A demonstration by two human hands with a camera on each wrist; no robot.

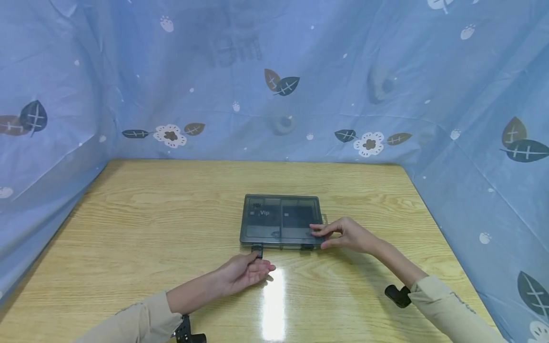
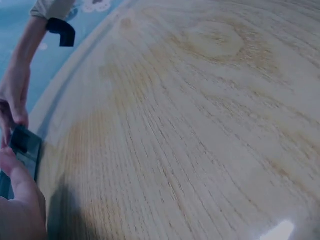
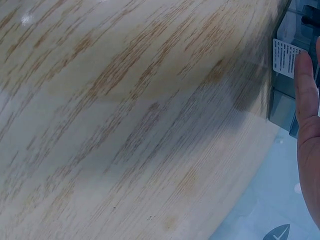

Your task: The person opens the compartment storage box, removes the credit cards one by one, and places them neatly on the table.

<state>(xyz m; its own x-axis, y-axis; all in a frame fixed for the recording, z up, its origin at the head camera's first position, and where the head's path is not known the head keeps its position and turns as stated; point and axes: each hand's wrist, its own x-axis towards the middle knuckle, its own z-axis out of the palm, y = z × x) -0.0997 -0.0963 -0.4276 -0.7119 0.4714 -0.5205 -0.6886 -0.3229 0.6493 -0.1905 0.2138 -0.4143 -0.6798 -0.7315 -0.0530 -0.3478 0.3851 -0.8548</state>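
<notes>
We see a grey, see-through box (image 1: pixel 266 225) lying flat on the wooden tabletop (image 1: pixel 163 209), in front of the middle of the far edge and a little toward the far right corner, its long sides running roughly along that edge. Its lid is down, with the letters "Vip" on it, and dark shapes show through. A divider shows near its middle. On its near side we find two dark latches, the left latch (image 1: pixel 257 248) sticking out toward us.

Our left hand (image 1: pixel 242 275) is palm up, thumb against the left latch, the other fingers loosely extended below it, just off the box. Our right hand (image 1: pixel 346 234) holds the box's near right corner, fingertips on the lid and thumb low at the corner. In the right wrist view we see a white striped label (image 3: pixel 285 57) on or in the box, beside a straight finger.

Our beige sleeves (image 1: pixel 141 317) reach in from the near side, with a black wrist device (image 1: pixel 398 295) at the right cuff. Blue cloth (image 1: pixel 231 100) printed with leaves and flowers hangs behind the far edge and along the left and right edges. A bright reflection lies on the tabletop in front of the box.
</notes>
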